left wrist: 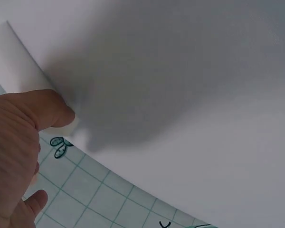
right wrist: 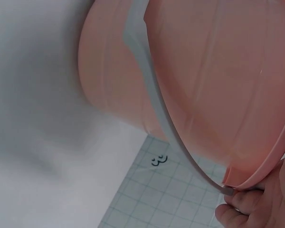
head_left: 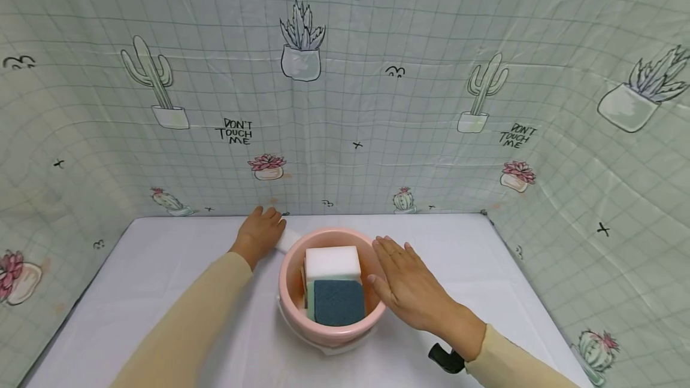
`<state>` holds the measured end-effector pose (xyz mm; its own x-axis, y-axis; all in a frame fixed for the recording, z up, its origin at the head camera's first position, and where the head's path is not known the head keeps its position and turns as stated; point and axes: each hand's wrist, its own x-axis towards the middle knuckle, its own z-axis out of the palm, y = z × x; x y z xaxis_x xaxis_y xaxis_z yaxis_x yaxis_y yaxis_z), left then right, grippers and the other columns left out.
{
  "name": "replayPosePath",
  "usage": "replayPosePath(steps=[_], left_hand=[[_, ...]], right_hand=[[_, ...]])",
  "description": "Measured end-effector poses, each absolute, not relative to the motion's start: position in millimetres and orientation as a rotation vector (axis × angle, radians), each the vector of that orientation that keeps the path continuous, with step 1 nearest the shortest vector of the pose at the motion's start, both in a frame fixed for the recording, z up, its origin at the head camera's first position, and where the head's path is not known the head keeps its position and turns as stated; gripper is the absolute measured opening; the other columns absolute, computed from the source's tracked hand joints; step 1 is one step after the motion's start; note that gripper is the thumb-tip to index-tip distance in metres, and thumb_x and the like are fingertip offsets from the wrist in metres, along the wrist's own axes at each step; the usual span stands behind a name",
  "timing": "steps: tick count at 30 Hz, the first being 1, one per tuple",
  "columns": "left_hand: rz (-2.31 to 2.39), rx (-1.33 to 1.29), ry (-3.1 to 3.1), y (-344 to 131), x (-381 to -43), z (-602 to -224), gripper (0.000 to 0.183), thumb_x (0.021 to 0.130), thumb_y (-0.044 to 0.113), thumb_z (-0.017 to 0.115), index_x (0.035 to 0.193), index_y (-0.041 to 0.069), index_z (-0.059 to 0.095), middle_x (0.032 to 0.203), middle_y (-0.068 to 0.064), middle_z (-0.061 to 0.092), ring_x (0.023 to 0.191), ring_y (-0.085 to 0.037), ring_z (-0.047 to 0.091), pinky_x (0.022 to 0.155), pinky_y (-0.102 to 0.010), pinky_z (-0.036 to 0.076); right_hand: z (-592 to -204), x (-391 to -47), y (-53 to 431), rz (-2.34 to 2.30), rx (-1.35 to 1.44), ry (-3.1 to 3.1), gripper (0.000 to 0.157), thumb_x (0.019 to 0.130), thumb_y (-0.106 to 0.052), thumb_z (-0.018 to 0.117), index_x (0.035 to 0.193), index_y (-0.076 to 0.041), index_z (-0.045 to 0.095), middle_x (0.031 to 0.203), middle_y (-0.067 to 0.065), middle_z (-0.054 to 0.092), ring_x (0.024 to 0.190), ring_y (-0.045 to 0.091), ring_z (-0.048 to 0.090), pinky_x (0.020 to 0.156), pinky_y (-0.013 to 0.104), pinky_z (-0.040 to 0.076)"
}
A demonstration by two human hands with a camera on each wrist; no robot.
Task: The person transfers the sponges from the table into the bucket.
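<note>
A pink bucket (head_left: 331, 335) with a pale handle (right wrist: 156, 99) stands upright at the middle of the white table. Inside it are a white sponge block (head_left: 332, 262) and a dark blue scouring sponge (head_left: 339, 303) with a light green side. Behind the bucket's left side, my left hand (head_left: 261, 233) grips a smooth white roll-like thing (left wrist: 18, 59), its thumb lying across it; the hand covers much of it. My right hand (head_left: 412, 286) is at the bucket's right rim with fingers straight; in the right wrist view its fingertips (right wrist: 247, 202) are right by the handle's hinge.
The white table (head_left: 458, 238) ends at a pale gridded curtain (head_left: 356, 106) with cactus prints, which rises behind it and along both sides. A black wrist mount (head_left: 446, 358) sits under my right wrist.
</note>
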<state>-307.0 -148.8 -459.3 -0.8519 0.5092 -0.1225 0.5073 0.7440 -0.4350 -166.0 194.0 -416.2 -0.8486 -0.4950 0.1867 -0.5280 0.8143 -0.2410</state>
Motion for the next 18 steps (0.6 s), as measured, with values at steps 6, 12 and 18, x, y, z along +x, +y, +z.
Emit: replayPosePath(steps=[6,12,18], left_hand=[[0.675,-0.791,-2.966,-151,-302,-462,0.027,0.103,0.006,0.062,0.129,0.004,0.068,0.132,-0.015,0.063,0.129,-0.034,0.053,0.115,-0.056,0.042],[0.638,-0.682,-2.942,-160,-298,-468,0.030,0.105,0.007,0.058,0.134,0.000,0.062,0.137,-0.015,0.061,0.132,-0.035,0.051,0.117,-0.056,0.042],[0.478,-0.520,-2.869,-169,-291,-470,0.029,0.105,0.008,0.058,0.131,-0.003,0.055,0.122,-0.019,0.062,0.118,-0.036,0.055,0.103,-0.054,0.049]], right_hand=[[-416,-165,190,0.428,0.828,-2.875,0.066,0.112,-0.038,0.046,0.161,0.005,0.037,0.168,0.020,0.037,0.159,0.035,0.032,0.128,0.061,0.024],[-416,-165,189,0.432,0.833,-2.881,0.066,0.112,-0.039,0.046,0.161,0.005,0.036,0.168,0.020,0.037,0.159,0.036,0.032,0.129,0.061,0.023],[-416,-167,192,0.434,0.821,-2.884,0.066,0.112,-0.039,0.047,0.160,0.005,0.037,0.168,0.020,0.038,0.158,0.036,0.033,0.129,0.061,0.024]])
